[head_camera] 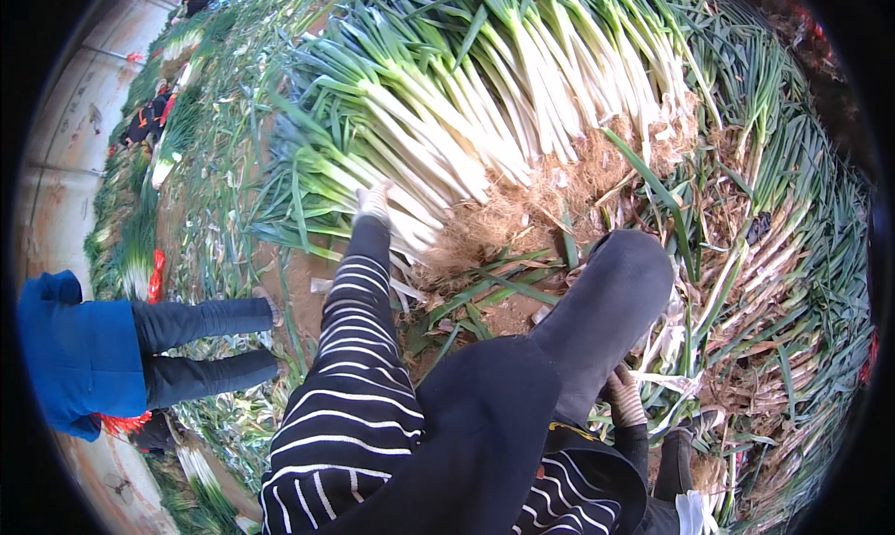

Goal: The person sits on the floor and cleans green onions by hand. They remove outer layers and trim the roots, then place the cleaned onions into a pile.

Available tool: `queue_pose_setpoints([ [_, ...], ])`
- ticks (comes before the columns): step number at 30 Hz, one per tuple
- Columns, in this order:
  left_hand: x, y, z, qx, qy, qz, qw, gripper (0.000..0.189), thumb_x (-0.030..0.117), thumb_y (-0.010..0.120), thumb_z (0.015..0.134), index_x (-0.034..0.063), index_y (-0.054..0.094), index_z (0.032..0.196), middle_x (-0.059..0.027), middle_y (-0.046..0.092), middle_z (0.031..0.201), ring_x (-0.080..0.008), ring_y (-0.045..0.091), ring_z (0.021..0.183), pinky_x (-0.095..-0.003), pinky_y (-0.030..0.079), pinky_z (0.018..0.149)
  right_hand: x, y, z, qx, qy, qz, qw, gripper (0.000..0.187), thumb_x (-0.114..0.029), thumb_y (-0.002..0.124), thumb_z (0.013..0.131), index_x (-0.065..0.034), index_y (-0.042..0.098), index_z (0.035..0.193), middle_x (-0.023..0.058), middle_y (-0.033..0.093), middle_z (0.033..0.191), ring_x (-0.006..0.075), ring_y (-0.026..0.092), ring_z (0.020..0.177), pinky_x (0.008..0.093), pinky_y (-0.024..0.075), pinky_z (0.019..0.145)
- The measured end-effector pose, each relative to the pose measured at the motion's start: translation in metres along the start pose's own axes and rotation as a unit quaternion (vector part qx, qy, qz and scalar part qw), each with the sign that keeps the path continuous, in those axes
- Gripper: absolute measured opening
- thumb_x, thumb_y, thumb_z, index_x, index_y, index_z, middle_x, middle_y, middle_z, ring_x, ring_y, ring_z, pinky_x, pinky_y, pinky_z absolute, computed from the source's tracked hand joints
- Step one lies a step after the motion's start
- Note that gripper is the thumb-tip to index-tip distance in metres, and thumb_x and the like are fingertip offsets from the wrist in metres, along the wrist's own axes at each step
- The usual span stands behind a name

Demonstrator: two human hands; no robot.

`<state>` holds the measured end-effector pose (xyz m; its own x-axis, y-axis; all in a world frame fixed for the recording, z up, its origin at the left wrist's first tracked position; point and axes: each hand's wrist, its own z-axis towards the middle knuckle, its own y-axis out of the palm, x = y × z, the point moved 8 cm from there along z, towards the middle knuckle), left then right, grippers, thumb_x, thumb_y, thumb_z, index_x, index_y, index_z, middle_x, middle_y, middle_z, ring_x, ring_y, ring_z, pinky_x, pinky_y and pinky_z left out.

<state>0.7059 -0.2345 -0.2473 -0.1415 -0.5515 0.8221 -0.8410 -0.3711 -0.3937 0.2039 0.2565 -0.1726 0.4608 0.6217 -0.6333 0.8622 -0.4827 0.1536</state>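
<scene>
My left hand [374, 201], at the end of a black and white striped sleeve, reaches onto the left end of a long row of cleaned green onions [419, 143]. It lies against their white stalks; whether its fingers grip any is unclear. The row's matted brown roots [489, 220] face me. My right hand [621, 388] is low at the right, beside my dark-trousered knee, partly hidden by the leg. White plastic strips [671, 382] lie just right of it. What it holds, if anything, is not visible.
Uncleaned green onions [762, 283] with dry, soiled stalks are heaped along the right. A person in a blue jacket [84, 353] stands at the left, near a red bundle [156, 276]. Loose leaves [210, 255] litter the ground. Another person [147, 119] is farther off at upper left.
</scene>
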Motion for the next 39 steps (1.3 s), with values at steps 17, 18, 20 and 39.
queue_pose_setpoints([
  [17, 0.198, 0.317, -0.750, -0.877, 0.007, -0.076, 0.475, 0.061, 0.007, 0.068, 0.087, 0.0049, 0.042, 0.142, -0.0082, 0.059, 0.124, -0.0185, 0.059, 0.108, -0.0306, 0.045, 0.099, -0.088, -0.290, 0.076, 0.337, -0.171, 0.102, 0.920, 0.033, -0.027, 0.062, 0.093, 0.0024, 0.063, 0.109, 0.0070, 0.066, 0.081, 0.0132, 0.062, 0.067, 0.0279, 0.0515, 0.062],
  [18, 0.177, 0.323, -0.778, -0.898, -0.025, -0.026, 0.438, 0.058, 0.007, 0.068, 0.088, 0.0045, 0.044, 0.141, -0.0074, 0.059, 0.121, -0.0173, 0.059, 0.106, -0.0305, 0.046, 0.097, -0.094, -0.314, 0.084, 0.371, -0.174, -0.016, 0.912, 0.037, -0.030, 0.062, 0.092, 0.0021, 0.063, 0.109, 0.0116, 0.067, 0.083, 0.0189, 0.064, 0.070, 0.0313, 0.0520, 0.066],
  [20, 0.138, 0.330, -0.796, -0.904, -0.025, 0.103, 0.414, 0.054, 0.009, 0.068, 0.088, 0.0033, 0.048, 0.138, -0.0063, 0.060, 0.117, -0.0151, 0.059, 0.102, -0.0305, 0.048, 0.094, -0.098, -0.347, 0.106, 0.411, -0.144, -0.221, 0.873, 0.045, -0.038, 0.061, 0.090, 0.0017, 0.063, 0.110, 0.0209, 0.069, 0.085, 0.0303, 0.068, 0.077, 0.0383, 0.0530, 0.074],
  [39, 0.082, 0.449, -0.691, -0.745, -0.036, 0.162, 0.646, 0.061, 0.031, 0.069, 0.091, 0.0039, 0.044, 0.139, -0.0148, 0.057, 0.130, -0.0238, 0.058, 0.115, -0.0375, 0.049, 0.096, -0.132, -0.185, -0.073, 0.052, -0.236, 0.275, 0.930, 0.037, -0.029, 0.056, 0.097, -0.0019, 0.050, 0.122, -0.0045, 0.045, 0.068, 0.0047, 0.040, 0.054, 0.0201, 0.0340, 0.049],
])
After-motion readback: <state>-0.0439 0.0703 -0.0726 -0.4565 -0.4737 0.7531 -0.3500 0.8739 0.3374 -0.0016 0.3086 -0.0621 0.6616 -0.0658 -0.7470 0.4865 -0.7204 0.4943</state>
